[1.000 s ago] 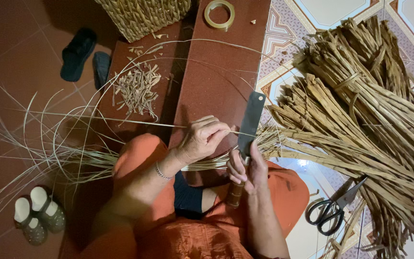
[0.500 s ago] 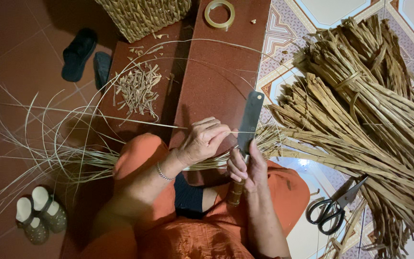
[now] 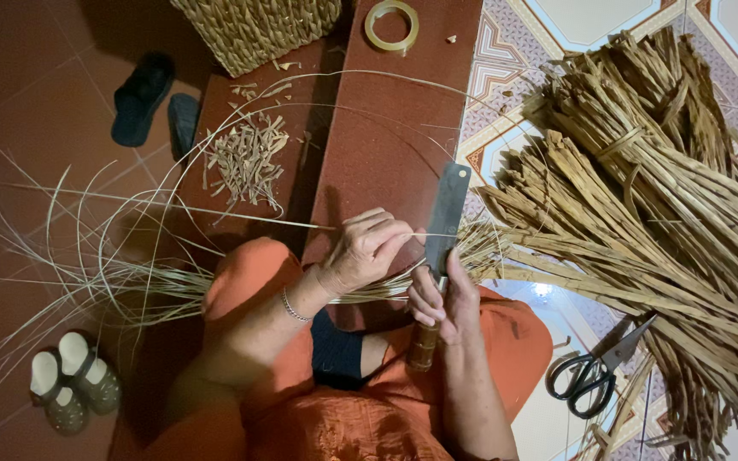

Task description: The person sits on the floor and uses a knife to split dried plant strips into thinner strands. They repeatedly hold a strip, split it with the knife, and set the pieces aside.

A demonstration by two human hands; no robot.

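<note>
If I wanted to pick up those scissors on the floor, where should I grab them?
Take the scissors by the black loop handles, coming from the lower left. The blades point up and right toward the dried reed pile, so the handle end faces open floor.

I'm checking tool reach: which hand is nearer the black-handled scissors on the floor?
Right. The right hand, gripping the knife, is on the scissors' side; the left hand pinches a strip farther away.

Scissors (image 3: 595, 373), tape roll (image 3: 391, 24), woven basket (image 3: 258, 30), sandals (image 3: 151, 102) lie about.
</note>
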